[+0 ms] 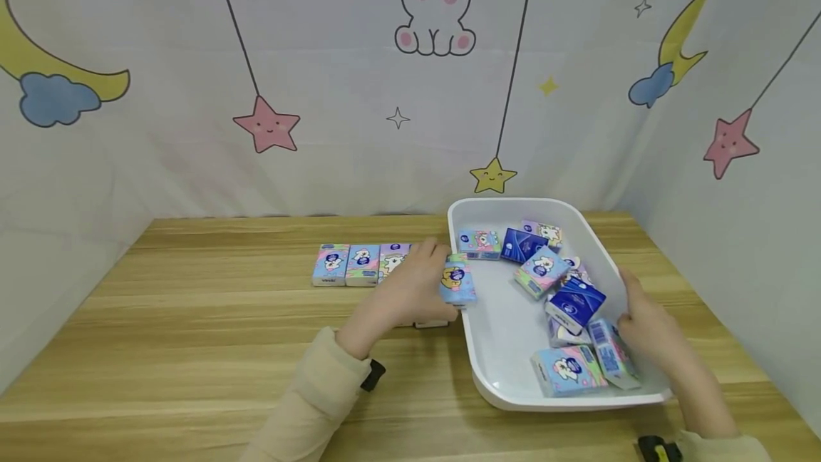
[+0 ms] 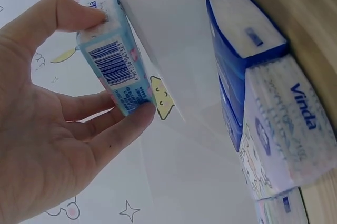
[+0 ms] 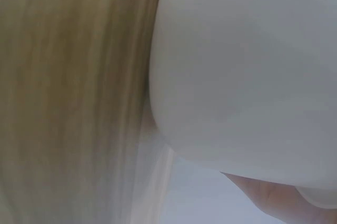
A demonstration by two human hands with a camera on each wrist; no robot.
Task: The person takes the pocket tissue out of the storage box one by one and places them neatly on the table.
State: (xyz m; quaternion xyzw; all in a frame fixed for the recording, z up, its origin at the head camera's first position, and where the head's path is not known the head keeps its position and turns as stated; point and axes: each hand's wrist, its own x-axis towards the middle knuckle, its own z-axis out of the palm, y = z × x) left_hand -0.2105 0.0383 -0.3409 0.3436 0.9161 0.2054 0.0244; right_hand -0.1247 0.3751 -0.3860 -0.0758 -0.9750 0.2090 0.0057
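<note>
My left hand (image 1: 410, 287) pinches a light blue pack of tissues (image 1: 459, 285) between thumb and fingers, at the left rim of a white plastic bin (image 1: 507, 348). In the left wrist view this tissue pack (image 2: 113, 58) shows its barcode side, with the thumb on one end and fingertips at the other. My right hand (image 1: 654, 330) grips the bin's right rim. In the right wrist view, part of that hand (image 3: 284, 200) shows beyond the bin's outer wall (image 3: 247, 87). Inside the bin lie several loose tissue packs, among them a dark blue pack (image 1: 576, 303).
Left of the bin, tissue packs stand side by side in a row, with a light blue pack (image 1: 331, 266) at its left end. My left hand hides part of this group. The wooden table (image 1: 212, 334) backs onto a printed cloth (image 1: 359, 170).
</note>
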